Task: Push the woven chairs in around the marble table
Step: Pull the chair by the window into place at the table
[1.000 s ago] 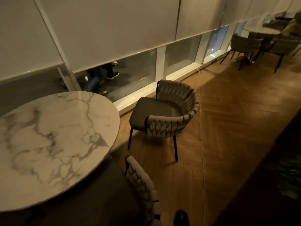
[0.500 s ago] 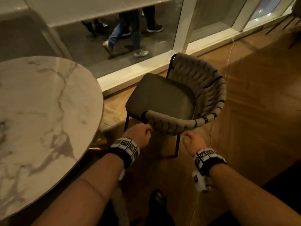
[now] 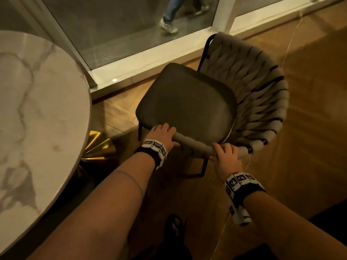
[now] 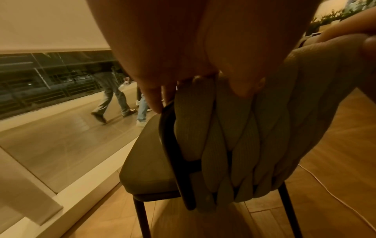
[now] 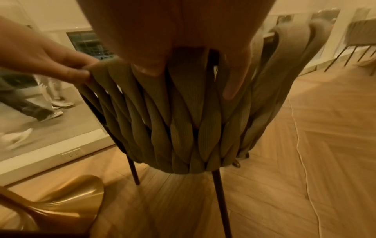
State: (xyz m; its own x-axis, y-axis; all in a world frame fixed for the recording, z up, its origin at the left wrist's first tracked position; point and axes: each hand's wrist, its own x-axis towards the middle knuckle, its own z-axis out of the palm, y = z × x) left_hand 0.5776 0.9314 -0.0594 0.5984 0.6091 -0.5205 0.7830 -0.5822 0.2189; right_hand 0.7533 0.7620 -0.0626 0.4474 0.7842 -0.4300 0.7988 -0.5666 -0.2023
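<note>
Seen from the head camera looking down, a woven chair with a dark padded seat and a curved back of thick grey straps stands on a wood floor, to the right of a round marble table and apart from its edge. The chair's seat faces left and far, toward a low window. The left hand curls its fingers over the near end of the woven top rail, and the right hand grips the same rail just to the right of it. Both wrists wear black bands with white patterned markers. A gold table base shows below the marble top, near the chair's left front leg. Beyond the window glass, the legs of a person walking are visible. From the left wrist camera, the left hand fills the top of the frame, its fingertips pressed down over the grey straps of the woven chair where they meet the black metal frame. From the right wrist camera, the right hand closes over the top of the woven chair, fingers lying on the straps, while the left hand pinches the rail at the left; the gold table base sits at near left.
</note>
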